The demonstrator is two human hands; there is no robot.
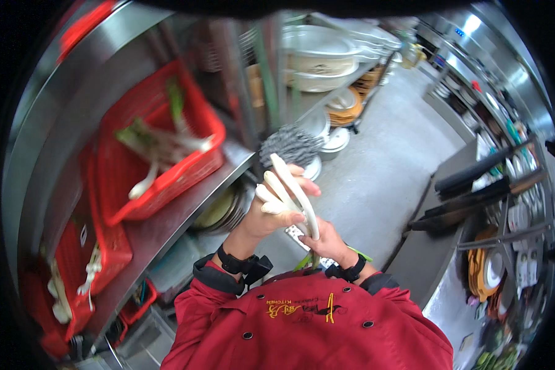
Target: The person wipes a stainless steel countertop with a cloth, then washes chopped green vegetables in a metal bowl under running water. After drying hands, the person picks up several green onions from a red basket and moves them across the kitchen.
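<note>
In front of my chest, both hands are on a small bunch of scallions (296, 185) with white stalks. My left hand (275, 215) grips several of the stalks, its thumb across them and its fingers behind. My right hand (328, 240) is closed around the lower part of the longest stalk; green leaves hang below it near my jacket. Off to the left, more scallions (159, 145) lie in a red plastic basket (166, 201), their white ends over its rim.
The basket stands on a steel shelf (185, 219), with another red basket (113, 266) nearer me. Ahead are a grey mop head (289, 145) and stacked white basins (319, 58). Grey floor (374, 171) runs between the shelving and a steel counter (421, 263) with plates at right.
</note>
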